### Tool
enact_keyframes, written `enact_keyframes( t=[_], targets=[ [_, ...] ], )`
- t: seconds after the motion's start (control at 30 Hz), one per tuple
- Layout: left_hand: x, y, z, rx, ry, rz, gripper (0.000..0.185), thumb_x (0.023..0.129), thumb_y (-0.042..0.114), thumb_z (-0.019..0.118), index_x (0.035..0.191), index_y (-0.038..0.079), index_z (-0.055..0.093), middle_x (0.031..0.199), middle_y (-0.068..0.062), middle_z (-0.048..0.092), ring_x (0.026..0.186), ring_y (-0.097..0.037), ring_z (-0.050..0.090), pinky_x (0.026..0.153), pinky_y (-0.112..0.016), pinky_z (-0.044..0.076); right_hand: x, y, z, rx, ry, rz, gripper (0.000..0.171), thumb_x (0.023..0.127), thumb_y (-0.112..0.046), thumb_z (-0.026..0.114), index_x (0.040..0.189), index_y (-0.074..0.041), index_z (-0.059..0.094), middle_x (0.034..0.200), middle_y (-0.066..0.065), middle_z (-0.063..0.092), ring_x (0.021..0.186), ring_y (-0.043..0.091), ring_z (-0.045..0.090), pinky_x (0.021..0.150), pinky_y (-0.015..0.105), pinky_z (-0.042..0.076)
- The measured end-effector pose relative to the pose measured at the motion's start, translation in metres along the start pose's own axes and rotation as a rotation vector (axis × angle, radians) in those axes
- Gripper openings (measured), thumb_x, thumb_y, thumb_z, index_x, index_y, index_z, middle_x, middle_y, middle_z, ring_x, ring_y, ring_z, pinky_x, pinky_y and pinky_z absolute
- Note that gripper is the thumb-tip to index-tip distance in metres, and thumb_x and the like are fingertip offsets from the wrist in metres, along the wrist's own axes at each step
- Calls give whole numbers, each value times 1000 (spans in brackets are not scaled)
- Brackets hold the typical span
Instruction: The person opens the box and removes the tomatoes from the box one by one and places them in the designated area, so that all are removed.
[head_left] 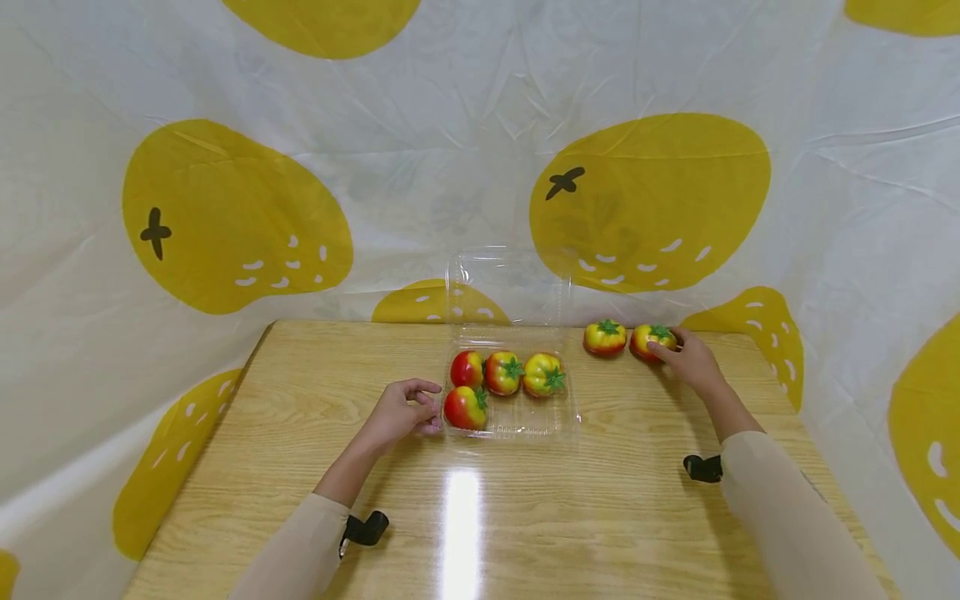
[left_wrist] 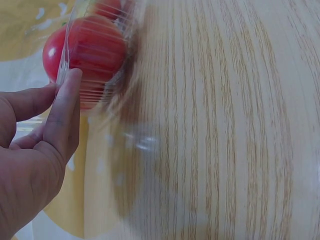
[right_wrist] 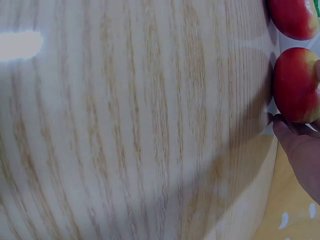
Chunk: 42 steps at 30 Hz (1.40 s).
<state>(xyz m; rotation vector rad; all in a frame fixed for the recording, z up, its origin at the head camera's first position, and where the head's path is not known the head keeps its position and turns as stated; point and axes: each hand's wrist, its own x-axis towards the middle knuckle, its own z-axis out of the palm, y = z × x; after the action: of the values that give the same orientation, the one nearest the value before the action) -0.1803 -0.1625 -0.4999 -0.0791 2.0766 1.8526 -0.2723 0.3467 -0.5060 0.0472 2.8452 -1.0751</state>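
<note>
"What's that right hand (head_left: 692, 360) got over there?"

"A glossy, round red-and-yellow fruit with a green leafy top (head_left: 642, 340), by the bench's (head_left: 630, 500) far edge, towards the right corner. Thumb in front, fingers curled round its outer side. A matching second fruit (head_left: 604, 340) sits just beside it."

"And the left hand (head_left: 405, 410)?"

"Thumb and fingers narrowed, pinching the left side of the clear plastic hinged box (head_left: 525, 414). Its see-through lid (head_left: 506, 287) stands raised at the far edge, with four similar fruits (head_left: 502, 372) in the base."

"Anything worry you?"

"That smooth skin. With a loose grip, I'd expect the fruit to slip and roll, perhaps off the far edge against the lemon-print cloth (head_left: 435, 167). A knock inwards could shove its neighbour, too."

"And the box?"

"Thin stuff, I'd judge. Pinched too hard, the wall might buckle; tugged, the whole box could slide and the lid flop down."
</note>
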Motion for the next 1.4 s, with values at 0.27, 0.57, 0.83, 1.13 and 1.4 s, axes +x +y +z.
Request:
enact_keyframes(
  t=[0.27, 0.57, 0.83, 1.13, 1.4],
  targets=[
    [1, -1, 0, 14, 4, -7, 35, 86, -10, 63, 120, -1, 60, 89, -14, 53, 69, -22, 69, 68, -39, 62, -5, -1, 1, 26, 23, -4, 84, 96, -50, 50, 146, 11, 21, 145, 38, 31, 132, 53, 32, 111, 64, 29],
    [2, -1, -1, 10, 6, -6, 35, 87, -8, 63, 121, -1, 59, 90, -14, 54, 70, -22, 69, 68, -38, 63, -3, 5, 3, 46, 3, -1, 98, 90, -53, 60, 149, 10, 14, 147, 38, 27, 134, 52, 31, 110, 65, 29],
    [1, -1, 0, 13, 10, -7, 35, 87, -8, 63, 121, -1, 59, 91, -15, 53, 69, -21, 69, 69, -40, 62, -3, 6, 3, 50, 6, 9, 99, 89, -54, 61, 150, 8, 13, 149, 37, 26, 134, 51, 30, 110, 65, 29],
    [2, -1, 0, 20, 18, -7, 34, 86, -8, 64, 119, -1, 60, 90, -15, 54, 68, -21, 69, 66, -36, 62, -3, 7, 5, 45, 16, -15, 95, 90, -52, 60, 148, 10, 16, 146, 38, 29, 133, 52, 31, 110, 66, 29],
    [3, -1, 0, 19, 12, -3, 34, 86, -6, 65, 119, -1, 60, 89, -15, 55, 68, -22, 69, 67, -37, 63, -5, 6, 3, 48, 7, -6, 96, 91, -53, 58, 150, 7, 13, 149, 37, 26, 134, 52, 30, 110, 66, 28]
  ],
)
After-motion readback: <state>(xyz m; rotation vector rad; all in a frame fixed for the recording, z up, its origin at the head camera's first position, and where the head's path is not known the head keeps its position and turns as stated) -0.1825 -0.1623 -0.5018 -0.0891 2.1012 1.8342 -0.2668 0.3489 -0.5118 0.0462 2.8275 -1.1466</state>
